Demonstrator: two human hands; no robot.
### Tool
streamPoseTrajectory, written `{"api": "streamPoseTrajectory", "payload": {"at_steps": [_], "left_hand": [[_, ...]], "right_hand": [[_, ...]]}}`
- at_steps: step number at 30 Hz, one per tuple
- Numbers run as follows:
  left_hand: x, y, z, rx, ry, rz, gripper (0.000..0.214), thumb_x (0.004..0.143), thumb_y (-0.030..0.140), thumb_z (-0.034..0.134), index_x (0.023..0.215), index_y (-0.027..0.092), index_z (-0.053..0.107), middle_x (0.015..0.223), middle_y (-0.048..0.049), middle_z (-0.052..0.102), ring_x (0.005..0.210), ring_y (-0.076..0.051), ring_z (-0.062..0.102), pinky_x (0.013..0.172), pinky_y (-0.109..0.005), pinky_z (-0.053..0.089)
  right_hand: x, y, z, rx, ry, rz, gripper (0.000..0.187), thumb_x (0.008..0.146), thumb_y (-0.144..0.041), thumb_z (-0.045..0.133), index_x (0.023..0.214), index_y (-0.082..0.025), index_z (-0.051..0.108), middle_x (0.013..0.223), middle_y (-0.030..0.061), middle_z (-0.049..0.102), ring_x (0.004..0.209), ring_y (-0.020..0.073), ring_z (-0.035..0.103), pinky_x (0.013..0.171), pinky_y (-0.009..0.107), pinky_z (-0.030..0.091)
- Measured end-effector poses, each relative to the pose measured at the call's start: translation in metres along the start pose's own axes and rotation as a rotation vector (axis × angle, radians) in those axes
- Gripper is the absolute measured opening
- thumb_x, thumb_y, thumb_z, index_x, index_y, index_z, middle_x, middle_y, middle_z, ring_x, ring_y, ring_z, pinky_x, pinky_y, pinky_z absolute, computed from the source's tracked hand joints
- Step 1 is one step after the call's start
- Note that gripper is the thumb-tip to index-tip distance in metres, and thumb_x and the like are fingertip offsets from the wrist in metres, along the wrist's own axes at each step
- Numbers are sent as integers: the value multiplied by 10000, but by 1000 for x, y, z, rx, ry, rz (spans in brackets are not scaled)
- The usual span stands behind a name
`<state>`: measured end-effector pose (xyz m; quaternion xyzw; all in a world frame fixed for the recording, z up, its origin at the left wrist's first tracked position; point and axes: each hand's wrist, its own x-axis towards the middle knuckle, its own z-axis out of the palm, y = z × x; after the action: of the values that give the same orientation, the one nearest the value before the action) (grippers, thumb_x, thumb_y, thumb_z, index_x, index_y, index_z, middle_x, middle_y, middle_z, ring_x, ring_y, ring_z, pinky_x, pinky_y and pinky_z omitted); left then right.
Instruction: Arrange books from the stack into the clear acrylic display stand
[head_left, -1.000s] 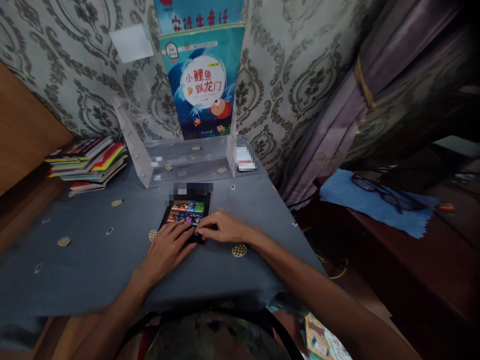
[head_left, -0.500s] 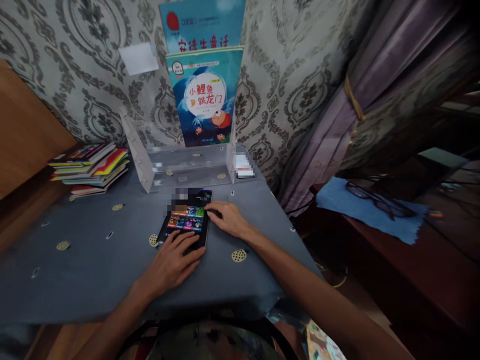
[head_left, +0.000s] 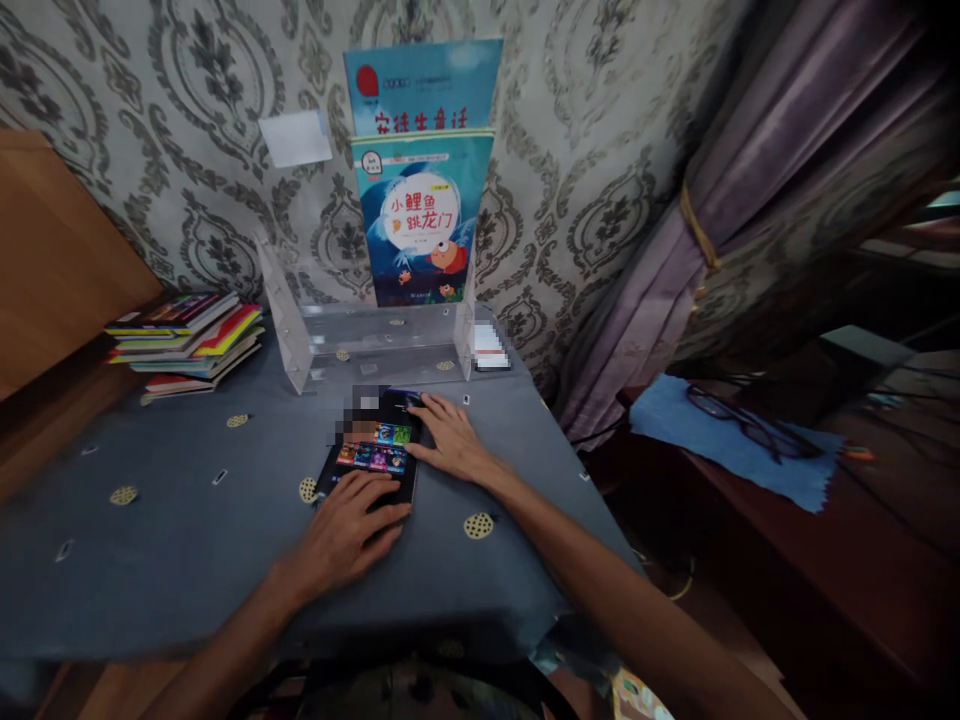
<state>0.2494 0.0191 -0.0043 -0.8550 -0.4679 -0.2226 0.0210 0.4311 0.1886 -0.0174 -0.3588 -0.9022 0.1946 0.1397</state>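
Observation:
A dark-covered book (head_left: 407,467) with rows of small colourful pictures lies on the cloth-covered table in front of me. My left hand (head_left: 360,525) rests flat across its lower part, fingers spread and holding nothing. At the book's right side is my right hand (head_left: 450,440), fingers apart, the fingertips near the upper right corner and the thumb on the right edge. Part of the book's upper left is blurred out. Behind it stands a clear acrylic book stand (head_left: 375,330) bearing a blue picture book (head_left: 420,215), with another blue book (head_left: 427,85) rising behind that one.
A stack of books (head_left: 187,340) sits at the back left of the table (head_left: 187,540). To the right, a blue cloth (head_left: 727,440) with glasses (head_left: 750,425) lies on a dark red surface. A tied purple curtain (head_left: 645,290) hangs beside the patterned wall.
My right hand has moved up along the book's right edge and its fingers have spread. My left hand stays on the lower part. The view has tilted up slightly.

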Motion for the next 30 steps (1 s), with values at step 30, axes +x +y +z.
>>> {"api": "streamPoseTrajectory", "payload": {"at_steps": [30], "left_hand": [[16,-106,43,146,214,-430,399,990,394,452,1302,191,594,1314,-145,622,1253,-296,564,1042,-508,460]], "right_hand": [[-9,-9,-13,20,-48,-15,813,797,-655,693,1446,-200,512,1610,215,297,1507,357,246,1205,557,212]]}}
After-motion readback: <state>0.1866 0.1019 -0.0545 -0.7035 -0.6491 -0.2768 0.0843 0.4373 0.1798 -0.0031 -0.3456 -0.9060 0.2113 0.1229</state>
